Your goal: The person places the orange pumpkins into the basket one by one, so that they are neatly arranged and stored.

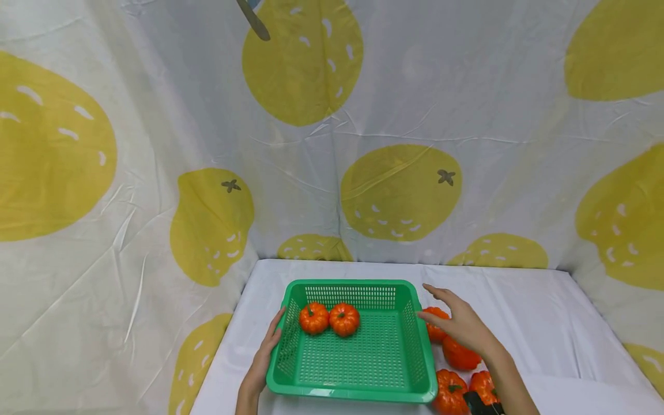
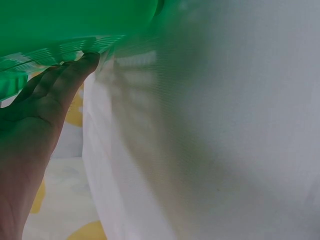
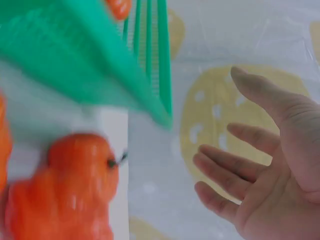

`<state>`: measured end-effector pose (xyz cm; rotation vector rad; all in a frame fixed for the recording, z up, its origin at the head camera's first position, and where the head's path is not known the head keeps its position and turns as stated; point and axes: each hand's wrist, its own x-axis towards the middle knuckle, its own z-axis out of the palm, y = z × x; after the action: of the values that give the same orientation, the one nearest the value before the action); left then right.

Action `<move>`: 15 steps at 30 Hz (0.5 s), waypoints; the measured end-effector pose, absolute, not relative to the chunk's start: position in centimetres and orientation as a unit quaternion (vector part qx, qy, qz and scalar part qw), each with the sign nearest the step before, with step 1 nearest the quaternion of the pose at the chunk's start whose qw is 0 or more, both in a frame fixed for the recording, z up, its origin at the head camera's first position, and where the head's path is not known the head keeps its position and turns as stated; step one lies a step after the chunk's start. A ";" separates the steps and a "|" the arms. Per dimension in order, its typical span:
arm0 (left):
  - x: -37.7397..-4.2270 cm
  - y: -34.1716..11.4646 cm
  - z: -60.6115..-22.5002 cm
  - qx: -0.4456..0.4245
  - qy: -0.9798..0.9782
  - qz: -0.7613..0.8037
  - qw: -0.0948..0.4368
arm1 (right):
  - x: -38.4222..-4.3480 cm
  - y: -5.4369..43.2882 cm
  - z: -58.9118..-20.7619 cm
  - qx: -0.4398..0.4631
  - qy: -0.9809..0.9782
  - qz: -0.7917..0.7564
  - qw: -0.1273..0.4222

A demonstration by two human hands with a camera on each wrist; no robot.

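Note:
A green plastic basket [image 1: 363, 394] stands on the white-covered table, with two small orange pumpkins, a left one [image 1: 313, 318] and a right one [image 1: 344, 320], in its back left part. My left hand [image 1: 263, 358] rests its straight fingers along the basket's left side; the left wrist view shows the hand [image 2: 42, 110] against the slotted wall. Off the basket's right rim, my right hand [image 1: 461, 323] is raised with fingers spread and nothing in them. Below it lie several orange pumpkins [image 1: 451, 393], partly hidden by the hand and forearm.
The table [image 1: 550, 323] carries a white cloth. Behind and at both sides hang white curtains [image 1: 301, 173] printed with yellow lemons. A black strap [image 1: 482, 404] circles the right wrist. In the right wrist view, orange pumpkins [image 3: 70, 200] sit close beside the basket.

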<state>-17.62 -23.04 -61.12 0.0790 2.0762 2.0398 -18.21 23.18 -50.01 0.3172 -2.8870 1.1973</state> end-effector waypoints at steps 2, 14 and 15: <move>-17.6 -23.0 -61.1 0.026 0.708 0.696 0.114 | -17.5 24.6 -50.0 0.085 -0.926 0.369 -0.005; -17.6 -23.0 -61.1 0.029 0.708 0.696 0.114 | -12.2 31.4 -53.3 -0.012 -0.950 0.303 -0.068; -17.6 -23.1 -61.1 0.028 0.709 0.696 0.114 | -11.9 31.7 -53.7 -0.021 -0.949 0.304 -0.080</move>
<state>-17.59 -23.07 -61.12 0.0831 2.0781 2.0398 -11.86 31.66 -53.69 -0.0702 -3.1434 1.0079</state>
